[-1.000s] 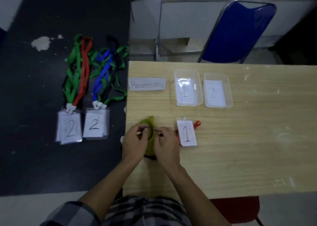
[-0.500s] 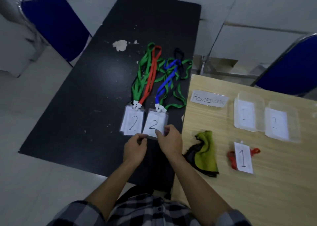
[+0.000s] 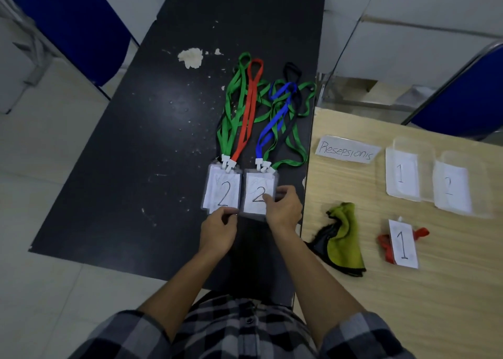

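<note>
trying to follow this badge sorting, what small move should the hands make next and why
Probably lift the near end of the right stack of badges slowly. The right hand pinches its lower corner, thumb on the 2; the left hand sits at the lower edge of the left stack. The lanyards overlap, so a quick pull might drag others.

A black worktop [image 3: 136, 168] stands right beside a light wooden worktop [image 3: 435, 318]. The floor [image 3: 40, 195] has pale tiles. One blue chair [image 3: 68, 18] is far left, another blue chair [image 3: 462, 100] far right.
</note>
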{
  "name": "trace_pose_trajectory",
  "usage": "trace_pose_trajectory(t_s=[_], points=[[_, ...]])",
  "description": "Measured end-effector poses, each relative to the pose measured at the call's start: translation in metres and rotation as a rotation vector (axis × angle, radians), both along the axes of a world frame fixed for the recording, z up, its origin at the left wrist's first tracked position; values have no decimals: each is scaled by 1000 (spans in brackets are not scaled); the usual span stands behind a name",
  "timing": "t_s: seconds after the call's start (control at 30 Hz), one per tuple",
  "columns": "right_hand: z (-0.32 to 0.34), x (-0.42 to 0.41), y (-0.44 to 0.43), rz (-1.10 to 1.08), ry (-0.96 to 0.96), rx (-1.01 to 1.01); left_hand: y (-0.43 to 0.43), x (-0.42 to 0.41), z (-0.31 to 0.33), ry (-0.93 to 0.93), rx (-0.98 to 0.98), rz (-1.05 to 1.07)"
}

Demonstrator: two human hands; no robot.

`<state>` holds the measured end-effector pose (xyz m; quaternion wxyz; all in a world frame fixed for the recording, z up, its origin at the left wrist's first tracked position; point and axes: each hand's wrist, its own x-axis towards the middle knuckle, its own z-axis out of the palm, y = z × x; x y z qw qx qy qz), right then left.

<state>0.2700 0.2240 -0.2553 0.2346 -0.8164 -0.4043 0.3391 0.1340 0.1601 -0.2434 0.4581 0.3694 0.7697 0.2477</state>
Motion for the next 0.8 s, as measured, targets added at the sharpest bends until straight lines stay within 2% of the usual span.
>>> trace_pose_trajectory(t_s=[0.17,0.37,0.43,0.53,0.6,0.7,0.73,0.8], points=[[11,10,-4,-116,191,53,2,-1,0,-33,-3,12],[27,27,-9,-258,511,90,9,5,12,-101,67,109],[40,39,-15,-253,600,93,17,14,22,-194,77,111],[50,62,-26,-227,704,77,33,38,38,-479,7,100],[53,80,-36,-223,682,73,39,58,42,-622,-26,88],[49,108,-52,-243,653,100,41,85,35,-550,-6,23],[47,118,-57,-241,597,115,39,92,31,-525,-6,7],[40,135,-66,-171,268,139,34,105,24,-493,-30,-3]])
